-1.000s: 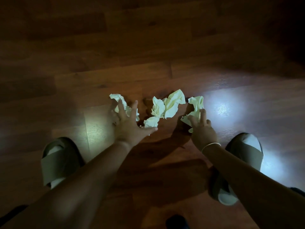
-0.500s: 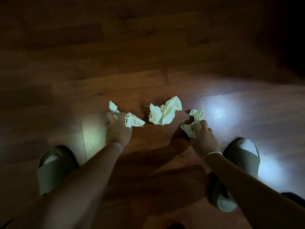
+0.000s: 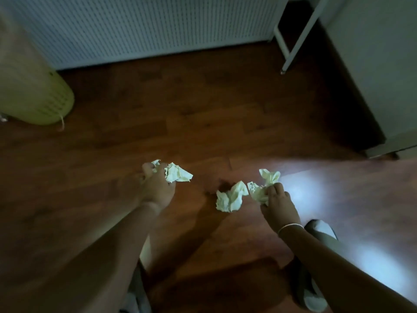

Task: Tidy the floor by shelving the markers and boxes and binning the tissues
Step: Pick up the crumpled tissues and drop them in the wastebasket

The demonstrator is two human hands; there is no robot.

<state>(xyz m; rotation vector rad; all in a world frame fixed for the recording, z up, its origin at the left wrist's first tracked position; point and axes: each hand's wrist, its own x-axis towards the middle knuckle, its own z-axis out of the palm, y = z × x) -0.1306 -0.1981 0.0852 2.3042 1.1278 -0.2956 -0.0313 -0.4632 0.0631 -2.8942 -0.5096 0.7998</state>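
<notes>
My left hand (image 3: 155, 188) is clenched around a crumpled tissue (image 3: 178, 173), with most of the paper sticking out past my thumb side and a small scrap showing at the far side of the fist. My right hand (image 3: 278, 206) is closed on a second crumpled tissue (image 3: 262, 188), whose upper folds rise above my fingers; a thin bracelet (image 3: 290, 227) circles that wrist. Just beside the right hand, on its inner side, a third crumpled tissue (image 3: 230, 197) sits over the wooden floor (image 3: 203, 114); I cannot tell whether it touches the tissue I hold or lies apart from it. Both forearms reach down from the near edge of the floor, and a light slipper (image 3: 320, 229) shows under the right arm. A bright patch of light falls on the boards to the right of that hand. At the far edge of the floor runs a white perforated panel (image 3: 158, 26), a pale green ribbed container (image 3: 33, 93) stands at the far left, and a white furniture leg (image 3: 293, 50) stands at the far right.
</notes>
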